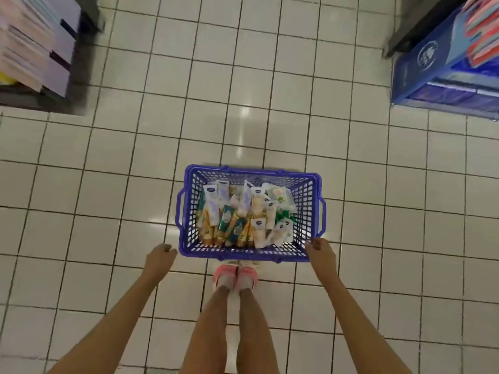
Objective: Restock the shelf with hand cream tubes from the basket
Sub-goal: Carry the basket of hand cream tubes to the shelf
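A purple plastic basket (189,236) stands on the white tiled floor just in front of my feet. It is filled with several hand cream tubes (243,214) in white, peach, green and yellow, lying in a loose heap. My left hand (161,253) hangs just left of the basket's near corner, fingers loosely curled, holding nothing. My right hand (318,249) is at the near right corner, its fingertips at or touching the rim; no tube is in it.
A shelf unit (37,49) with pale pink and lilac boxes stands at the upper left. A blue display stand (442,68) with stacked packs is at the upper right. Open tiled floor (243,90) lies between them beyond the basket. My pink shoes (234,276) are behind the basket.
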Demonstrator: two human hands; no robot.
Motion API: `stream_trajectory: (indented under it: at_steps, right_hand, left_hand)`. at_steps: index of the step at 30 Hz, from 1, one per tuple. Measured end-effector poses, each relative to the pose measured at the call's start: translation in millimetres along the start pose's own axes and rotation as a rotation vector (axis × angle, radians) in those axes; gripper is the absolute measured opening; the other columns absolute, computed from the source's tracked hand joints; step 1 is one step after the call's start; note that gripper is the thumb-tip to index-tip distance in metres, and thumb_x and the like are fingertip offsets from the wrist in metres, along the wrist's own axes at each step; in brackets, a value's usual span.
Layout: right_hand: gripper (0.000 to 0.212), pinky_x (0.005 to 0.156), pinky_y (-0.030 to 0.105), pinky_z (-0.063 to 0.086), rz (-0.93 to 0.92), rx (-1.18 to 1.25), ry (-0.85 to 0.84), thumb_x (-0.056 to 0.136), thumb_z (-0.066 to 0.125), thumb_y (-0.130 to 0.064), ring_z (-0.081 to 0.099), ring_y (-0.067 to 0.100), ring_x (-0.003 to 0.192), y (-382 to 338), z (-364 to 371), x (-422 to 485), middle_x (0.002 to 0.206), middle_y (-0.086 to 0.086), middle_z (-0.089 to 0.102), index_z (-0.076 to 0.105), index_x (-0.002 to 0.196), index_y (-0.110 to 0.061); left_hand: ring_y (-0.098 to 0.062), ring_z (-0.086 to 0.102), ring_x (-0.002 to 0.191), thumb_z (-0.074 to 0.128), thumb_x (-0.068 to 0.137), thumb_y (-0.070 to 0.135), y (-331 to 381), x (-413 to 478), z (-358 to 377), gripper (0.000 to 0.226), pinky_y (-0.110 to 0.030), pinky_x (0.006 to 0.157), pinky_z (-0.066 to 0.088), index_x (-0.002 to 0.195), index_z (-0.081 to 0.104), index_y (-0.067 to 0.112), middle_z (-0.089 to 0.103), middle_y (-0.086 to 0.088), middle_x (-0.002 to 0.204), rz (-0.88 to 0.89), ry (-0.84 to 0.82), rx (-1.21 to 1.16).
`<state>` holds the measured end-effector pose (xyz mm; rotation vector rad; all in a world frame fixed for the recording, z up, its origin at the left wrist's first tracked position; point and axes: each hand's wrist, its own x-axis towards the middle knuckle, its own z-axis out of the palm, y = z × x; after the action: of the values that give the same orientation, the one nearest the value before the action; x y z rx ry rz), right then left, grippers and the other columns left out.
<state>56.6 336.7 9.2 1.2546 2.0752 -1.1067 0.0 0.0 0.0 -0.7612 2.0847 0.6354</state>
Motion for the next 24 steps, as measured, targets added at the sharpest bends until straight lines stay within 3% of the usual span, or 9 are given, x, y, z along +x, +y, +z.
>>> stream_trajectory:
  at_steps: [2,5,8,12,15,17,20,21,24]
  right_hand:
    - [0.032,0.069,0.024,0.037,0.002,0.025,0.044,0.089,0.057,-0.009,0.049,0.019,0.087,6.1,13.3,27.0,0.098,0.013,0.054,0.051,0.115,0.008]
    - [0.034,0.070,0.031,0.040,0.031,-0.003,0.114,0.083,0.065,-0.007,0.054,0.028,0.088,19.5,30.7,68.4,0.095,0.017,0.055,0.053,0.110,0.011]
    - [0.049,0.079,0.037,0.041,0.081,-0.102,0.189,0.079,0.071,-0.015,0.052,0.037,0.106,33.6,43.5,104.9,0.113,0.028,0.055,0.050,0.114,0.013]
    - [0.067,0.101,0.045,0.037,0.172,-0.107,0.269,0.076,0.075,-0.019,0.044,0.039,0.121,50.0,55.6,145.4,0.127,0.028,0.047,0.042,0.125,0.012]
    - [0.068,0.099,0.046,0.040,0.201,-0.026,0.278,0.074,0.077,-0.017,0.048,0.039,0.117,60.8,63.2,171.7,0.126,0.026,0.048,0.039,0.124,0.010]
    - [0.068,0.092,0.039,0.045,0.236,0.047,0.272,0.074,0.077,-0.014,0.052,0.036,0.112,66.3,66.2,186.0,0.127,0.023,0.049,0.038,0.126,0.007]
    - [0.054,0.073,0.035,0.043,0.263,0.078,0.275,0.075,0.076,-0.015,0.057,0.027,0.087,78.8,68.1,200.9,0.118,0.023,0.057,0.045,0.118,-0.003]
    - [0.050,0.073,0.037,0.046,0.279,0.085,0.268,0.075,0.076,-0.016,0.057,0.026,0.082,83.6,68.2,204.4,0.116,0.022,0.058,0.046,0.114,-0.007]
    - [0.049,0.088,0.046,0.051,0.381,0.109,0.239,0.072,0.078,-0.021,0.061,0.034,0.099,95.7,67.3,210.0,0.112,0.017,0.060,0.048,0.109,-0.010]
  left_hand:
    - [-0.036,0.041,0.128,0.047,0.094,0.016,-1.2,29.9,11.0,0.048,-0.040,0.105,0.031,0.135,0.038,-0.007,0.043,-0.023,0.139,-0.060,0.033,0.005]
    - [-0.038,0.041,0.127,0.051,0.092,0.019,-2.6,71.6,27.8,0.056,-0.043,0.103,0.034,0.139,0.032,-0.006,0.040,-0.025,0.140,-0.094,0.098,-0.059]
    - [-0.038,0.037,0.131,0.052,0.093,0.025,-7.1,110.0,38.2,0.063,-0.044,0.105,0.032,0.141,0.025,-0.005,0.035,-0.025,0.144,-0.097,0.096,-0.046]
    - [-0.037,0.041,0.127,0.056,0.090,0.033,-12.5,155.0,54.8,0.068,-0.042,0.100,0.037,0.140,0.027,-0.003,0.039,-0.023,0.141,-0.117,0.027,-0.056]
    - [-0.035,0.057,0.108,0.062,0.087,0.027,-14.4,181.2,68.1,0.050,-0.037,0.085,0.045,0.125,0.048,-0.002,0.057,-0.022,0.122,-0.073,0.057,-0.133]
    - [-0.035,0.059,0.102,0.066,0.083,0.025,-13.3,193.3,76.3,0.047,-0.037,0.080,0.047,0.118,0.051,-0.004,0.060,-0.022,0.115,-0.085,0.119,-0.175]
    - [-0.035,0.058,0.103,0.071,0.079,0.026,-8.8,205.8,86.6,0.050,-0.038,0.082,0.047,0.115,0.051,-0.002,0.060,-0.020,0.114,-0.094,0.229,-0.187]
    - [-0.035,0.058,0.103,0.072,0.077,0.025,-8.6,209.0,90.0,0.049,-0.039,0.083,0.046,0.114,0.052,-0.002,0.060,-0.020,0.113,-0.095,0.264,-0.191]
    - [-0.035,0.060,0.098,0.074,0.075,0.025,-9.4,214.5,95.9,0.046,-0.040,0.083,0.048,0.108,0.055,-0.001,0.062,-0.020,0.108,-0.133,0.335,-0.241]
